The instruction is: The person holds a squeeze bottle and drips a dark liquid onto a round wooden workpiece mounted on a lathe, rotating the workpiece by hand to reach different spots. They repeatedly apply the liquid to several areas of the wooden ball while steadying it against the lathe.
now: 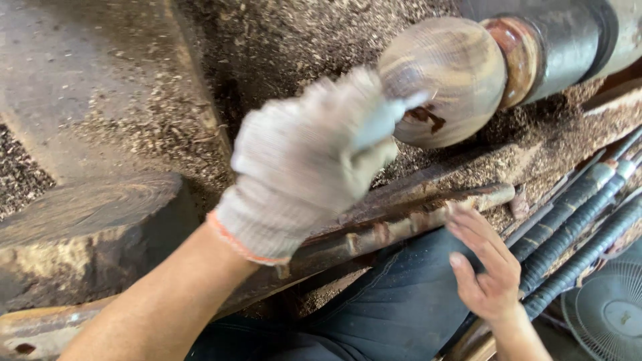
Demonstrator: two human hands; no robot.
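Note:
A rounded wooden piece (448,73) with brown grain bands is mounted on a dark lathe spindle (568,40) at the upper right. My left hand (307,160), in a white knit glove with an orange cuff, is blurred and reaches up to the left side of the wooden piece, its fingertips touching the surface. Whether it holds anything against the wood is hidden. My right hand (485,264) is bare, fingers apart, resting near the end of a rusty metal bar (401,224) that runs across in front of the piece.
Wood shavings (281,40) cover the lathe bed and the floor. A thick dark wooden block (87,234) lies at the left. Long tool handles wrapped in dark tape (575,227) lie at the right, above a fan grille (605,311). My dark trouser leg (388,307) is below.

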